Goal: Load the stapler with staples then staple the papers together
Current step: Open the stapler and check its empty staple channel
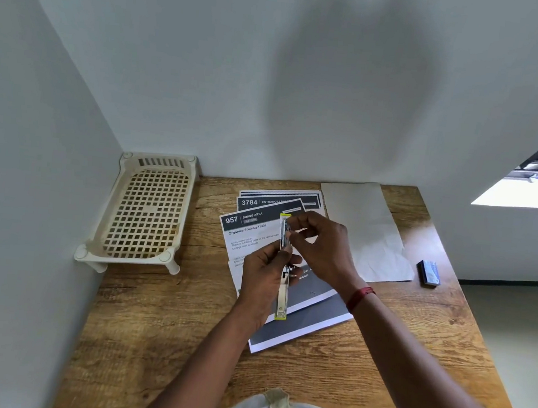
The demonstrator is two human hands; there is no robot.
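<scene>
**Both hands on the opened stapler, above the papers**

On my feed the left hand (262,278) has its fingers (284,253) curled round the middle of the stapler (282,291), gripping it firmly. The stapler is swung open into one long strip, with a yellow-green tip at each end. One end points away past the fingertips and the other reaches back below the left palm.

The right hand (322,247) comes in from the other side. Its fingertips (292,236) are drawn together in a tight pinch on the far half of the stapler, just beyond the left thumb. Whether a strip of staples sits in that pinch I cannot tell; it is too small to make out. A red thread (359,297) circles the right wrist.

Directly under both sets of fingers lie the papers (252,235), fanned and overlapping on the wooden table (169,325), dark headers showing beyond the fingertips. Past the right knuckles lies a blank white sheet (366,232), and beyond that, well apart from either hand, a small blue staple box (430,273). Well off to the side of the left fingers a cream plastic rack (146,212) stands in the corner.
</scene>
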